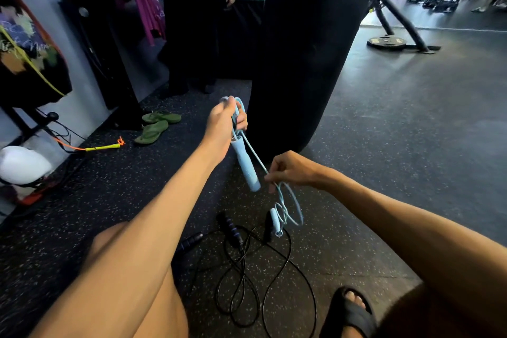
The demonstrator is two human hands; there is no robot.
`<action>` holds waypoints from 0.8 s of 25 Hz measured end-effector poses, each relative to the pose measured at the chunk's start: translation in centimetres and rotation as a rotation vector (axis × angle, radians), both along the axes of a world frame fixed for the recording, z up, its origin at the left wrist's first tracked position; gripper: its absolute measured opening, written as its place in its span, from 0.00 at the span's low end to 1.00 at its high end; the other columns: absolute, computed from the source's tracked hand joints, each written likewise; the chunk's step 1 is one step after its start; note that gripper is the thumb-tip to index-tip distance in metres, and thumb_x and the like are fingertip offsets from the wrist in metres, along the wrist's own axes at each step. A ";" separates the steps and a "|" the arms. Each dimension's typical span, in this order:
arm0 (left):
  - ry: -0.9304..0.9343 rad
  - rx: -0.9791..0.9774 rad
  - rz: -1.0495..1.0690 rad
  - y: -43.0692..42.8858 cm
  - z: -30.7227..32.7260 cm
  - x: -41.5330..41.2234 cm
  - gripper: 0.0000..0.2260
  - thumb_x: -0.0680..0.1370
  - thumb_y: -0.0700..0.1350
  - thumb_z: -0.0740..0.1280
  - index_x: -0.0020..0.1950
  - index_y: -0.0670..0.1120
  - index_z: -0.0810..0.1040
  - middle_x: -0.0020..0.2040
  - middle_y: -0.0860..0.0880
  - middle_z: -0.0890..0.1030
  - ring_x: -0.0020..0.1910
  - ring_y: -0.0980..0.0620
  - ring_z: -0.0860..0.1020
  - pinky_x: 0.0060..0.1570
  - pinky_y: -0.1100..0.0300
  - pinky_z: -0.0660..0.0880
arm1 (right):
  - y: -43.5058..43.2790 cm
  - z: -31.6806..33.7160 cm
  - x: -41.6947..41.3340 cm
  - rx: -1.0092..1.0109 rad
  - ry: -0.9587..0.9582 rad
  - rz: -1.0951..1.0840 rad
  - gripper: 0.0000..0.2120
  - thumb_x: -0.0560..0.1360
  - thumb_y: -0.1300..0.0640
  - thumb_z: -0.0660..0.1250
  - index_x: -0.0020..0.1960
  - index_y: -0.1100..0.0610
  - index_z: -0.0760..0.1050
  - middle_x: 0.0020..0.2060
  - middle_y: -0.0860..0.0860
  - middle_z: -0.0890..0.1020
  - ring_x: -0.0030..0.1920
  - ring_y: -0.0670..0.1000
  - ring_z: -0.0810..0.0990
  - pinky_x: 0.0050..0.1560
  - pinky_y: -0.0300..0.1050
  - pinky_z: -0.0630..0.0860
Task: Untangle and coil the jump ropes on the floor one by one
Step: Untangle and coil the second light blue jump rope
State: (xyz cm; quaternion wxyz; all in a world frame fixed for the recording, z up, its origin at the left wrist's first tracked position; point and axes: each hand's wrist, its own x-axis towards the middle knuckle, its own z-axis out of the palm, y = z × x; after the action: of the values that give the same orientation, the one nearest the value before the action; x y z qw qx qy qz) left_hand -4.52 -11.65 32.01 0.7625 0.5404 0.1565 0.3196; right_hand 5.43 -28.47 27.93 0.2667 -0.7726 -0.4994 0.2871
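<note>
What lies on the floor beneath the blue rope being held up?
Tangled black jump ropes with dark handles on the speckled floor. The blue rope's lower handle hides part of one; their number is unclear.

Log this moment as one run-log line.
left hand: holds loops of light blue plastic jump rope | right hand: pinches same rope | thin black jump ropes: tangled on speckled floor

No legible text, pale scrawl on black multicoloured painted panel (24,46) far left of left hand (222,123) fingers unreadable, markings on round black weight plate (386,42) blurred
</note>
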 end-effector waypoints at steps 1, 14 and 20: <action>0.068 0.150 0.067 -0.1 -0.3 0.2 0.13 0.85 0.44 0.53 0.42 0.43 0.67 0.29 0.49 0.67 0.25 0.56 0.65 0.30 0.62 0.64 | 0.1 0.5 0.1 0.038 -0.058 0.020 0.06 0.78 0.58 0.68 0.46 0.61 0.78 0.38 0.53 0.86 0.41 0.50 0.85 0.43 0.43 0.78; 0.747 0.826 -0.360 -3.0 -1.4 -0.1 0.19 0.84 0.48 0.56 0.36 0.43 0.73 0.21 0.51 0.70 0.19 0.55 0.67 0.25 0.63 0.64 | -0.8 4.9 1.1 0.098 -0.674 0.059 0.08 0.80 0.55 0.61 0.44 0.47 0.75 0.43 0.46 0.79 0.43 0.47 0.78 0.46 0.51 0.78; 0.658 0.419 -0.610 -3.2 -0.5 -0.9 0.21 0.82 0.57 0.58 0.32 0.48 0.66 0.24 0.52 0.59 0.24 0.54 0.55 0.29 0.60 0.55 | -1.4 5.1 1.2 0.207 -0.537 0.005 0.03 0.78 0.53 0.66 0.49 0.52 0.77 0.39 0.49 0.81 0.36 0.47 0.78 0.36 0.44 0.74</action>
State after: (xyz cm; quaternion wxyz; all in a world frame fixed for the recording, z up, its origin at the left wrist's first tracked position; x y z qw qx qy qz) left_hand -5.45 -14.83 31.50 0.6064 0.7754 0.1563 -0.0810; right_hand 6.62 -29.84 32.99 0.2016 -0.7883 -0.5809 0.0204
